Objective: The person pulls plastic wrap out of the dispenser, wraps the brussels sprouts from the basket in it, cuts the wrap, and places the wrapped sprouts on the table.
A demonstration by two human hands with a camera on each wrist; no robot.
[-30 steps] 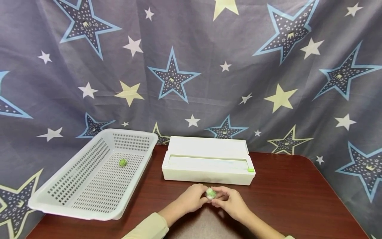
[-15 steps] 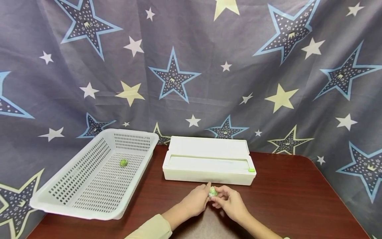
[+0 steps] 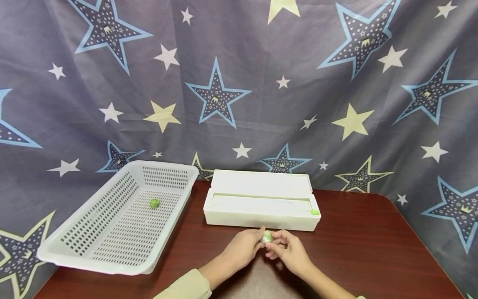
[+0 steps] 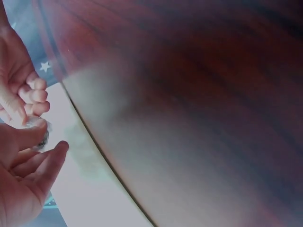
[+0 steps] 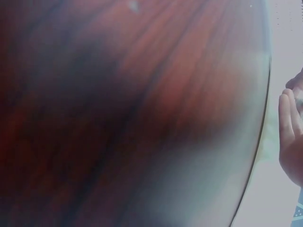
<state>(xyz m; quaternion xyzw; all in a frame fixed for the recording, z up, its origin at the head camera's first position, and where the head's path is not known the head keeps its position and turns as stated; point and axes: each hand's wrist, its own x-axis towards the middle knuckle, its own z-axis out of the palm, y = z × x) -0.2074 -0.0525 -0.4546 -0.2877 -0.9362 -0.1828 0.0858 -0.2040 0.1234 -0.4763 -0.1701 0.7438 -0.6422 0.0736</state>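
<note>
Left fingers (image 3: 257,235) grip green ball (image 3: 267,237); right fingers (image 3: 281,234) too.

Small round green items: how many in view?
2: one small round green item lies in the white perforated plastic basket; a paler one is held between the left hand and right hand. More may be hidden.

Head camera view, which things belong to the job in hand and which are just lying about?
Likely part of the job:
Small green ball, held between left grip and right grip
Open white box, just beyond them
Second green ball, much like the held one
White basket, holding that second ball

Probably just surroundings:
Star-patterned cloth, hanging behind
Brown table, under the box
</note>
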